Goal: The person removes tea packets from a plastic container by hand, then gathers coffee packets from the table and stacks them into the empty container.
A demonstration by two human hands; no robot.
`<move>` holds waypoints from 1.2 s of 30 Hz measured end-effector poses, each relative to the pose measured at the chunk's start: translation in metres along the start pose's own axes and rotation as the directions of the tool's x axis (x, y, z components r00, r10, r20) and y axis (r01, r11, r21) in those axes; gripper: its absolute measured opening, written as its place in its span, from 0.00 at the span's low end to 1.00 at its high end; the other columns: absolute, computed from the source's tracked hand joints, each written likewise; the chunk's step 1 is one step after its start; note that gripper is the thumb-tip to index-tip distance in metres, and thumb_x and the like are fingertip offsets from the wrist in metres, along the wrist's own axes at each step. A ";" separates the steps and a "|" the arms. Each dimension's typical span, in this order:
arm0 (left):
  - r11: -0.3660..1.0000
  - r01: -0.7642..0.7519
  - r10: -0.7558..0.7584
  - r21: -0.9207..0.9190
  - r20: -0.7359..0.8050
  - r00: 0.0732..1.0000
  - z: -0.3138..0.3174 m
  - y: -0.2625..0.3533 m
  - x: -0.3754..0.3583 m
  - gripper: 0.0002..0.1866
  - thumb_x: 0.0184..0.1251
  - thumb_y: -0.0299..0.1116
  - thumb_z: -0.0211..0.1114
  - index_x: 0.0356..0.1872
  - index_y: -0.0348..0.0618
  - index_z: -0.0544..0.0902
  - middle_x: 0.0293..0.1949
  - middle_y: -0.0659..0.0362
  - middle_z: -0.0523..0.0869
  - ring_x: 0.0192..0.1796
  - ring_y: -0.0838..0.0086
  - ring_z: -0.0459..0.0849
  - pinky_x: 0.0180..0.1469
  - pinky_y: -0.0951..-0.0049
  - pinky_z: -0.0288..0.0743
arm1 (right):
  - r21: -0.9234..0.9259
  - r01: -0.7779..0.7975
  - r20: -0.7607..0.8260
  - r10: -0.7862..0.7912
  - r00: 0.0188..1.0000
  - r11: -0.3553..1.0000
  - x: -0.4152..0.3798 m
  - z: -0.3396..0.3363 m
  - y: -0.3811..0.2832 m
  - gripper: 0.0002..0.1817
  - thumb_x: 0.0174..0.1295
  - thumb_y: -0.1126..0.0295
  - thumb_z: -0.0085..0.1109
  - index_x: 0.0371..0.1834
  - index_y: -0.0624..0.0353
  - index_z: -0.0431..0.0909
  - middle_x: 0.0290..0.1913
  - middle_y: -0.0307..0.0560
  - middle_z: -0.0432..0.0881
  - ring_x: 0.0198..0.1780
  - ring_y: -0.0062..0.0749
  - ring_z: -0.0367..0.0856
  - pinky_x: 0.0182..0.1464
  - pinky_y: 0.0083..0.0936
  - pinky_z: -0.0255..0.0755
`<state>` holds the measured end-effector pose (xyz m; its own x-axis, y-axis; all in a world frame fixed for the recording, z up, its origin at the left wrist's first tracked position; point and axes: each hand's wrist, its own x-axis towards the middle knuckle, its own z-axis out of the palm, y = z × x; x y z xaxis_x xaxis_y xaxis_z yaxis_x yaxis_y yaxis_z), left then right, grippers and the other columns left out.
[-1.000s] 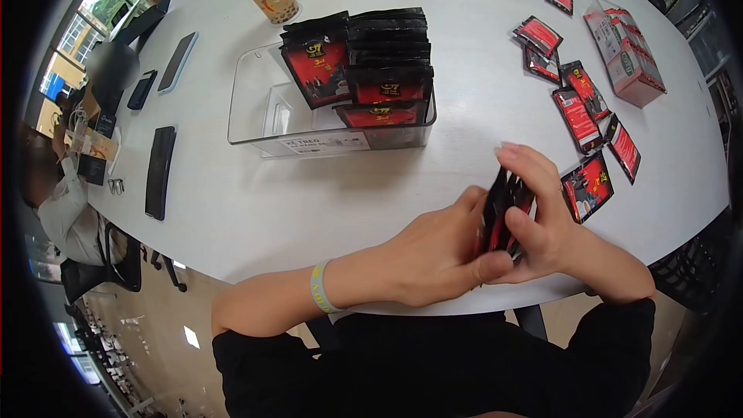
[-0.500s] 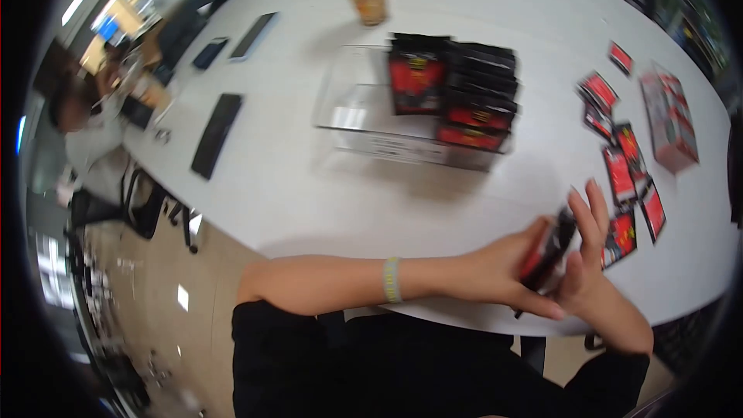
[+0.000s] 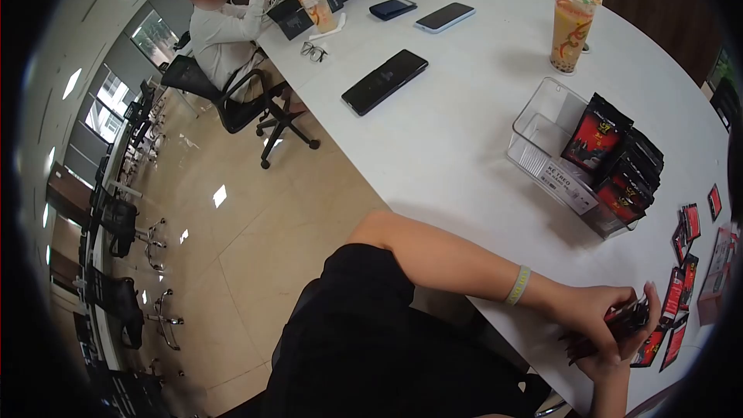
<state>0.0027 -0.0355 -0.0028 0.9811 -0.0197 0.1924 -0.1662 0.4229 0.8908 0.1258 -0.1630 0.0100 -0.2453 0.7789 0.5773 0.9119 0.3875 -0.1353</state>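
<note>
My left hand [image 3: 592, 315], with a pale band on its wrist, is wrapped round a small stack of black-and-red sachets [image 3: 627, 319] over the table's front edge. My right hand [image 3: 617, 364] grips the same stack from the other side. Up and to the left of the hands stands a clear plastic tray [image 3: 542, 128], its right part filled with upright black-and-red sachets [image 3: 597, 135]. Several loose sachets [image 3: 673, 290] lie on the white table to the right of my hands, beside a red-and-grey box [image 3: 720, 267] at the right edge.
A dark phone [image 3: 385, 81], a second phone [image 3: 446, 17], a dark wallet-like item [image 3: 392, 8] and glasses [image 3: 313, 51] lie farther left. Two drink cups [image 3: 573, 31] stand on the table [image 3: 457, 131]. A person [image 3: 224, 31] sits at the far left, near an office chair [image 3: 232, 104].
The view has swung left, so the tray and hands appear farther right. My right hand's fingers, raised and spread before, have closed round the sachets.
</note>
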 end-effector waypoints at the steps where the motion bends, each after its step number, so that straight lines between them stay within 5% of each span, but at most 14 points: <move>1: 1.000 0.028 -0.028 0.009 -0.020 0.999 -0.002 -0.003 0.001 0.46 0.37 0.40 0.77 0.56 0.31 0.59 0.44 0.52 0.73 0.49 0.71 0.73 0.53 0.72 0.68 | 0.003 0.004 0.009 -0.004 1.000 1.000 -0.001 -0.001 -0.002 0.57 0.47 0.40 0.61 0.71 0.38 0.29 0.69 0.69 0.41 0.64 0.70 0.53 0.57 0.52 0.58; 5: 0.998 -0.020 0.030 0.063 -0.160 0.987 -0.008 -0.008 0.004 0.49 0.47 0.42 0.72 0.65 0.38 0.50 0.43 0.54 0.73 0.45 0.75 0.74 0.48 0.76 0.69 | -0.032 -0.345 -0.026 0.345 0.938 0.938 -0.002 -0.008 0.008 0.77 0.15 0.25 0.63 0.70 0.62 0.40 0.69 0.63 0.48 0.70 0.52 0.48 0.67 0.47 0.46; 7: 0.966 -0.067 0.024 -0.251 -0.172 0.985 -0.007 -0.004 0.002 0.51 0.52 0.41 0.69 0.68 0.47 0.41 0.40 0.54 0.74 0.38 0.74 0.76 0.38 0.78 0.72 | -0.049 -0.351 -0.054 0.348 0.936 0.935 0.003 -0.024 0.034 0.70 0.27 0.26 0.60 0.69 0.65 0.43 0.69 0.61 0.50 0.70 0.50 0.49 0.68 0.44 0.43; 8: 0.965 -0.069 0.024 -0.254 -0.175 0.984 -0.008 -0.005 0.002 0.51 0.52 0.41 0.69 0.68 0.47 0.41 0.40 0.54 0.74 0.38 0.74 0.76 0.38 0.78 0.72 | -0.073 -0.346 -0.138 0.334 0.932 0.935 0.001 -0.025 0.047 0.51 0.51 0.39 0.56 0.68 0.64 0.48 0.69 0.57 0.52 0.71 0.47 0.49 0.69 0.41 0.43; 10: 0.957 -0.015 -0.017 -0.289 -0.110 0.994 -0.012 -0.008 0.007 0.45 0.54 0.41 0.68 0.66 0.49 0.46 0.34 0.57 0.72 0.31 0.75 0.76 0.31 0.77 0.73 | -0.291 -0.438 -0.123 0.420 0.899 0.851 -0.021 -0.038 0.098 0.33 0.63 0.59 0.49 0.68 0.63 0.51 0.70 0.54 0.52 0.71 0.44 0.48 0.69 0.38 0.41; 15: 0.918 0.074 -0.103 -0.391 -0.054 0.993 -0.010 -0.011 0.009 0.36 0.57 0.44 0.64 0.61 0.49 0.54 0.31 0.58 0.71 0.24 0.73 0.78 0.21 0.73 0.76 | -0.434 -0.464 -0.119 0.462 0.879 0.772 -0.051 -0.019 0.162 0.28 0.65 0.69 0.45 0.68 0.62 0.52 0.70 0.51 0.53 0.72 0.42 0.44 0.69 0.35 0.40; 17: 0.902 0.079 -0.124 -0.424 -0.079 0.989 -0.012 -0.012 0.012 0.34 0.57 0.46 0.64 0.59 0.49 0.55 0.31 0.57 0.70 0.24 0.73 0.78 0.21 0.71 0.77 | -0.372 -0.529 0.041 0.582 0.812 0.763 -0.053 -0.015 0.163 0.29 0.64 0.70 0.46 0.68 0.62 0.52 0.69 0.52 0.55 0.71 0.42 0.48 0.69 0.34 0.42; 18: 0.886 0.080 -0.144 -0.457 -0.107 0.984 -0.013 -0.012 0.012 0.33 0.57 0.48 0.64 0.58 0.49 0.56 0.32 0.57 0.70 0.25 0.73 0.78 0.20 0.70 0.78 | -0.158 -0.617 0.095 0.634 0.767 0.771 -0.046 -0.017 0.157 0.29 0.63 0.71 0.48 0.67 0.62 0.54 0.67 0.54 0.58 0.69 0.42 0.53 0.68 0.32 0.45; 21: 0.888 0.055 -0.145 -0.456 -0.165 0.975 -0.015 -0.009 0.011 0.31 0.56 0.51 0.63 0.54 0.50 0.59 0.34 0.56 0.70 0.26 0.73 0.78 0.21 0.68 0.80 | -0.078 -0.646 0.090 0.651 0.754 0.759 -0.051 -0.018 0.162 0.28 0.63 0.71 0.49 0.66 0.62 0.56 0.66 0.55 0.61 0.68 0.42 0.57 0.67 0.31 0.47; 25: 0.878 0.102 -0.200 -0.468 -0.165 0.966 -0.016 0.002 0.006 0.27 0.56 0.54 0.62 0.48 0.51 0.61 0.36 0.57 0.69 0.30 0.75 0.79 0.23 0.67 0.81 | -0.438 -0.412 -0.093 0.416 0.905 0.799 -0.042 -0.012 0.156 0.30 0.59 0.72 0.53 0.66 0.62 0.57 0.64 0.55 0.63 0.67 0.46 0.57 0.68 0.36 0.45; 29: 0.851 0.123 -0.264 -0.511 -0.213 0.941 -0.015 0.001 0.002 0.27 0.57 0.58 0.59 0.45 0.48 0.63 0.36 0.60 0.71 0.31 0.75 0.79 0.29 0.65 0.83 | -0.311 -0.500 0.083 0.547 0.833 0.809 -0.035 -0.013 0.151 0.29 0.58 0.73 0.53 0.65 0.61 0.59 0.62 0.56 0.66 0.63 0.48 0.62 0.65 0.36 0.51; 31: 0.845 0.128 -0.272 -0.519 -0.209 0.939 -0.008 0.015 -0.006 0.28 0.58 0.54 0.61 0.49 0.47 0.64 0.38 0.60 0.73 0.36 0.73 0.79 0.38 0.58 0.82 | -0.178 -0.538 -0.030 0.542 0.840 0.824 -0.024 -0.017 0.132 0.26 0.52 0.74 0.59 0.58 0.62 0.67 0.54 0.52 0.74 0.52 0.44 0.71 0.60 0.34 0.59; 33: 0.805 0.379 -0.466 -0.456 -0.091 0.880 -0.014 0.030 -0.012 0.33 0.59 0.47 0.63 0.61 0.51 0.58 0.44 0.58 0.72 0.44 0.69 0.78 0.46 0.50 0.78 | -0.345 -0.406 -0.087 0.402 0.911 0.846 -0.015 -0.018 0.117 0.24 0.50 0.75 0.61 0.53 0.60 0.71 0.46 0.49 0.77 0.50 0.41 0.73 0.62 0.35 0.57; 36: 0.855 0.179 -0.284 -0.487 -0.150 0.947 -0.013 0.024 -0.012 0.41 0.60 0.38 0.62 0.69 0.60 0.44 0.51 0.55 0.68 0.50 0.65 0.75 0.50 0.46 0.74 | -0.397 -0.353 -0.147 0.321 0.936 0.847 -0.018 -0.013 0.117 0.17 0.48 0.74 0.61 0.44 0.58 0.75 0.35 0.46 0.76 0.42 0.40 0.76 0.61 0.42 0.58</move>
<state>-0.0113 -0.0133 0.0106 0.9912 -0.0031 -0.1326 0.0821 0.7994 0.5951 0.2413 -0.1379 -0.0055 0.1118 0.7804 0.6152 0.9898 -0.1426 0.0010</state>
